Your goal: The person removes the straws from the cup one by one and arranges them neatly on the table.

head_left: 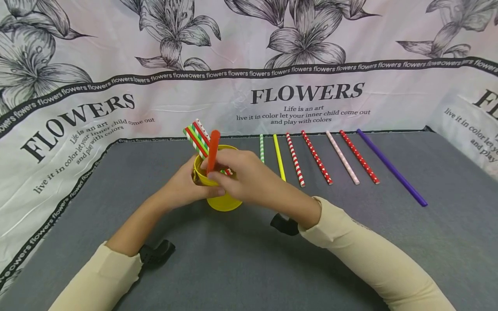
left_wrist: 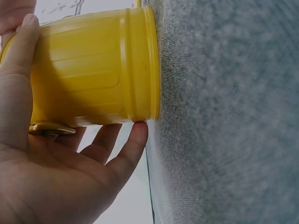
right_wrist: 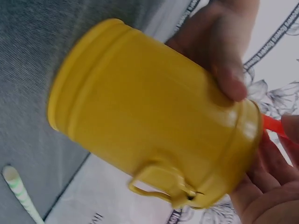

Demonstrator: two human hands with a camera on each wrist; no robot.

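Observation:
A small yellow metal bucket (head_left: 225, 203) with a side handle (right_wrist: 159, 179) stands on the grey cloth. Around its side curves my left hand (head_left: 186, 185), with the thumb across the front in the left wrist view. My right hand (head_left: 247, 177) is at the bucket's mouth and pinches an orange-red straw (head_left: 213, 147), which points up from the rim. Several striped paper straws (head_left: 197, 137), in red, green and white, lean out of the bucket towards the left. The right fingers hide part of the rim, and the lower end of the orange-red straw is out of sight.
Right of the bucket several straws lie in a spread row: green-striped (head_left: 262, 149), yellow (head_left: 279, 156), red-striped (head_left: 295, 160), red dotted, pale pink (head_left: 342, 157) and a longer purple one (head_left: 391, 167). Behind the table hangs a flower-printed white cloth (head_left: 194, 103).

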